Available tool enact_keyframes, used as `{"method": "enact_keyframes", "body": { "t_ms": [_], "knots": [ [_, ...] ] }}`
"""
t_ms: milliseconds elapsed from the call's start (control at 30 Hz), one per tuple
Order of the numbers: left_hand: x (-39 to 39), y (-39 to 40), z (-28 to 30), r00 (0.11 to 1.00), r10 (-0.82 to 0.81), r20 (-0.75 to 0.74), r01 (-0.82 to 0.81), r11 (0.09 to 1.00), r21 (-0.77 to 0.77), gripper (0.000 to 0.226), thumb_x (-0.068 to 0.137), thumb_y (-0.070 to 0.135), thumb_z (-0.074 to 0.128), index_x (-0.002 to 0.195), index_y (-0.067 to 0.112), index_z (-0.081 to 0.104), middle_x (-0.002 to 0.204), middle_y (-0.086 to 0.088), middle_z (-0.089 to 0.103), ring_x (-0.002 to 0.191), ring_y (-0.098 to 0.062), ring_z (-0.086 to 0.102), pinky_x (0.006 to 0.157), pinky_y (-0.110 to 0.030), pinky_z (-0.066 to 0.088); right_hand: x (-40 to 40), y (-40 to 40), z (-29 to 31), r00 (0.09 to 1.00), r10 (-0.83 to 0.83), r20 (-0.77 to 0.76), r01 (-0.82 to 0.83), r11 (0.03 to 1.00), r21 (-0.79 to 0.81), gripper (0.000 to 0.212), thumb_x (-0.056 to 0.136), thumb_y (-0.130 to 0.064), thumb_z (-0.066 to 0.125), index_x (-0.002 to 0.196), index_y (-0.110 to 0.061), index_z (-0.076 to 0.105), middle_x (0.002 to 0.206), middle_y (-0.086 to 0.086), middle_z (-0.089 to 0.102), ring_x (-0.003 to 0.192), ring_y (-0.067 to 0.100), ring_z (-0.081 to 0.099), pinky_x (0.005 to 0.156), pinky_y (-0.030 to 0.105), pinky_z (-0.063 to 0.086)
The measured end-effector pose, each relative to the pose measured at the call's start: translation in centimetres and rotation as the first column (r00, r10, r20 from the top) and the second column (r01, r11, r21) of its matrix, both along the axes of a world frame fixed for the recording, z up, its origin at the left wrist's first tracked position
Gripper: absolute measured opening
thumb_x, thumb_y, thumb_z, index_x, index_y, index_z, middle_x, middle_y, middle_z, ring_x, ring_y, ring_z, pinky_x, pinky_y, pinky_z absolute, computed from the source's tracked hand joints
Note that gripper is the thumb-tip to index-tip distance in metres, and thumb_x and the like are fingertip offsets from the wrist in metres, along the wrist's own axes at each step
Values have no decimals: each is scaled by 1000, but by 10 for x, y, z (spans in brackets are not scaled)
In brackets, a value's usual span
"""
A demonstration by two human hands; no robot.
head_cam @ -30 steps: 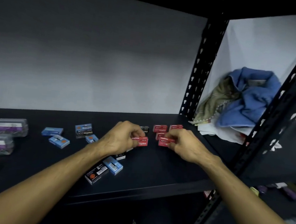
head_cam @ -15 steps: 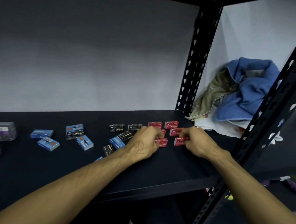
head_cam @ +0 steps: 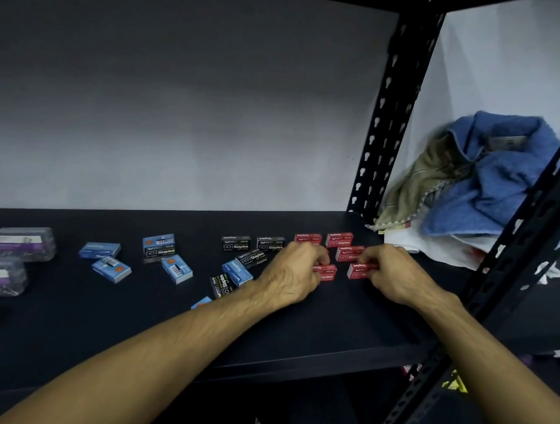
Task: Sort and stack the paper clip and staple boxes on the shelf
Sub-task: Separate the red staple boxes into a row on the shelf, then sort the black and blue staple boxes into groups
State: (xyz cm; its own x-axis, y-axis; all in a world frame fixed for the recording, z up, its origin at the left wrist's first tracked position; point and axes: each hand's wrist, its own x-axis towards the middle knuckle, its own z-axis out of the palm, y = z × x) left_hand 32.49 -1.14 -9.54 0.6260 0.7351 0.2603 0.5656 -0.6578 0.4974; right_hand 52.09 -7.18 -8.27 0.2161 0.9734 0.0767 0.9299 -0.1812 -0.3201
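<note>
Low in the frame, both forearms reach onto the shelf [head_cam: 345,334]. Right of centre, the left hand [head_cam: 291,274] curls its fingers round a red box [head_cam: 325,272], and the right hand [head_cam: 394,274] pinches another red box [head_cam: 356,270] just beside it, likely gathering the reds into one group. Behind them lie more red boxes [head_cam: 339,239]. Left of these sit black boxes [head_cam: 236,243], then scattered blue boxes [head_cam: 176,268]. Clear clip boxes [head_cam: 22,241] wait at the far left edge. Folded cloths [head_cam: 487,177] fill the upper right.
</note>
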Motion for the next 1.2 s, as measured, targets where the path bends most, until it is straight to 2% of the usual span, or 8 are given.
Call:
{"method": "enact_keyframes", "body": {
  "t_ms": [100, 300, 433, 533, 733, 867, 1033, 1200],
  "knots": [
    [-2, -1, 0, 1000, -7, 13, 7, 1000, 9, 32, 87, 8, 68, 120, 13, 67, 119, -4, 70, 110, -18, 65, 96, -28, 52, 0, -1, 0, 1000, 0, -2, 0, 1000, -2, 32, 82, 4, 56, 90, -24, 69, 86, -6, 67, 75, 7, 61, 63, 23, 47],
    [-12, 0, 3, 999, 0, 46, -1, 1000, 20, 36, 87, 13, 68, 123, 16, 65, 121, -3, 69, 108, -18, 65, 94, -28, 52, -3, -2, 1, 999, -8, 34, 8, 1000, 13, 40, 85, -1, 62, 119, -20, 66, 114, 0, 67, 89, 9, 56, 78, 21, 42],
    [-24, 1, 9, 997, 15, 71, -17, 999, 33, 35, 88, 16, 69, 122, 17, 65, 117, -3, 69, 104, -17, 66, 91, -28, 53, -11, -5, 9, 996, -22, 87, 18, 999, 50, 40, 83, -4, 64, 119, -20, 66, 116, 4, 64, 100, 19, 62, 86, 30, 51],
    [-41, 1, 11, 996, 14, 88, -19, 998, 52, 31, 88, 17, 68, 119, 18, 67, 113, -2, 70, 101, -17, 65, 90, -32, 54, -21, -8, 18, 988, -37, 149, 22, 995, 95, 37, 85, -7, 64, 121, -16, 64, 117, 7, 59, 105, 24, 60, 89, 33, 50],
    [-93, 9, 16, 995, 68, 72, -74, 992, 97, 30, 90, 25, 66, 120, 19, 67, 113, 1, 68, 100, -10, 64, 89, -24, 51, -50, -9, 32, 975, -5, 222, -44, 976, 215, 27, 89, -18, 63, 115, -14, 66, 107, 5, 59, 101, 23, 57, 83, 31, 47],
    [-130, 15, 20, 992, 118, 39, -121, 988, 98, 29, 91, 25, 67, 118, 17, 68, 112, 1, 71, 100, -10, 65, 92, -25, 52, -88, -6, 36, 957, 41, 287, -122, 955, 271, 25, 92, -27, 59, 116, -20, 66, 110, 3, 61, 106, 23, 55, 89, 36, 47],
    [-177, 28, 21, 979, 205, -10, -204, 976, 80, 30, 91, 25, 67, 119, 17, 69, 113, 0, 71, 102, -10, 66, 88, -17, 47, -136, 2, 32, 949, 147, 277, -227, 932, 284, 23, 95, -28, 56, 115, -20, 65, 111, 1, 62, 107, 21, 55, 87, 32, 44],
    [-213, 39, 20, 955, 297, -15, -295, 952, 86, 28, 89, 22, 68, 116, 16, 70, 111, 1, 73, 102, -12, 67, 90, -19, 46, -173, 15, 23, 942, 238, 235, -294, 924, 245, 19, 96, -27, 55, 110, -20, 65, 106, 1, 62, 101, 20, 59, 82, 33, 49]
  ]
}}
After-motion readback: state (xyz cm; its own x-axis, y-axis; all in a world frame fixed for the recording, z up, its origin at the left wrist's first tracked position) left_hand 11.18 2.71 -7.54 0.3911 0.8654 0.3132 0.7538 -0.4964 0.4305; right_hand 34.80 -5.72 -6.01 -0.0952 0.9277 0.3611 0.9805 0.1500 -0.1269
